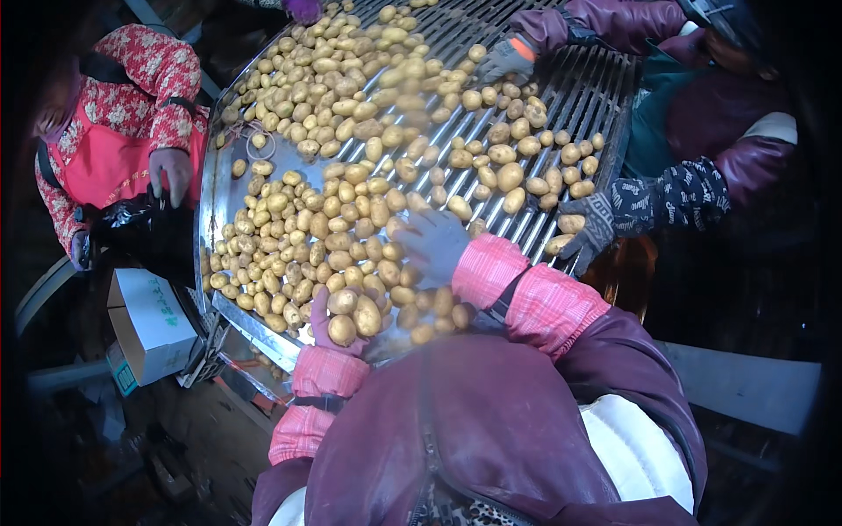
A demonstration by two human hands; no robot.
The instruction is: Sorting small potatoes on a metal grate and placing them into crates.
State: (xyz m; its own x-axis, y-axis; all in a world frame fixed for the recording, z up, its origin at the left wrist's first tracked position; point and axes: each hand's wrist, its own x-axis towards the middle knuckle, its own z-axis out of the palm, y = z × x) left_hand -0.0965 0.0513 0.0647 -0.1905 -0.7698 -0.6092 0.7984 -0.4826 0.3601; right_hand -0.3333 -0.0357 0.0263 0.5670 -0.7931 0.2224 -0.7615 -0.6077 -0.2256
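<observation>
My left hand (323, 322), in a pinkish-purple glove, is at the near edge of the metal sorting table (289, 146). It cups a few potatoes (366, 316) in the palm, with the thumb up along their left side. My right hand (432, 248), in a blue-grey glove, lies palm down with fingers spread at the right side of the heap of potatoes (283, 230). Its fingertips touch or nearly touch potatoes, and whatever is under the palm is hidden. Pink checked sleeve covers (496, 279) reach to both wrists.
Metal roller bars (520, 214) carry more potatoes beyond my right hand. A co-worker's grey gloved hands (505, 62) reach in from the right. Another person in a red apron (125, 167) stands left, near a black bag (141, 230) and an open cardboard box (154, 325).
</observation>
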